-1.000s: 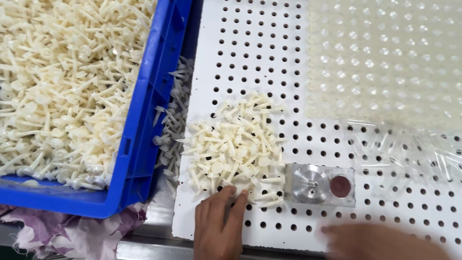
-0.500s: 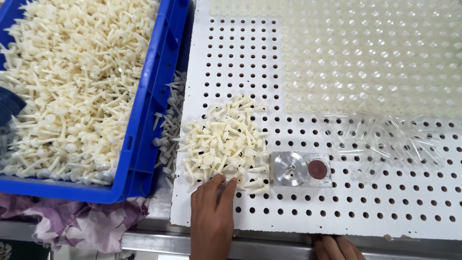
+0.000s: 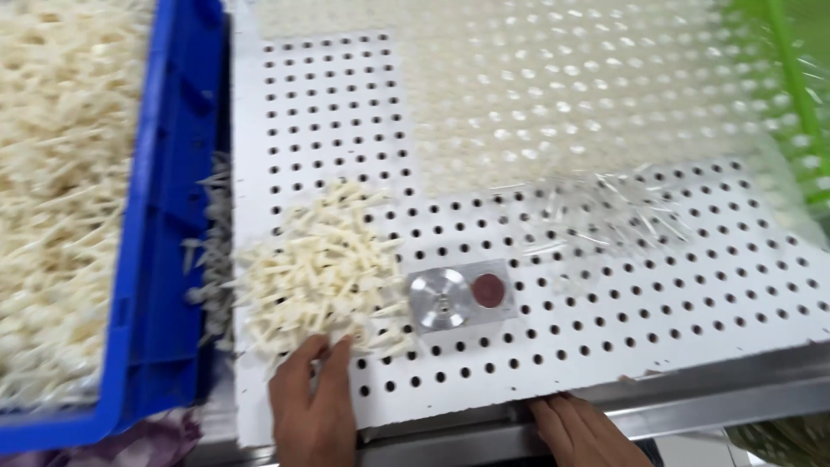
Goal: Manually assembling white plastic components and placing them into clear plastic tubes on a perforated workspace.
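Loose heap of small cream-white plastic pegs (image 3: pixel 316 272), stemmed and flat-headed, lying on the white perforated plastic board (image 3: pixel 605 285), directly ahead of the left hand (image 3: pixel 316 402) and touching its fingertips at the heap's near edge. No shared long axis in the heap: pegs pointing every way. Left hand flat and loosely spread, fingers extended onto the near pegs, gripping nothing that can be made out. Much the nearer hand to the heap. Right hand (image 3: pixel 584 432) well off to the right, resting at the near rim of the steel counter (image 3: pixel 735 393), fingers curled, holding nothing visible. Just right of the left hand's fingertips, a small square metal block with a round silver disc and a dark red button (image 3: pixel 458 298). Farther ahead and right, clear plastic tubes (image 3: pixel 605 212) scattered, beyond them rows of holes already filled. Left of the left hand, a blue plastic crate (image 3: pixel 164 259) heaped with more pegs.
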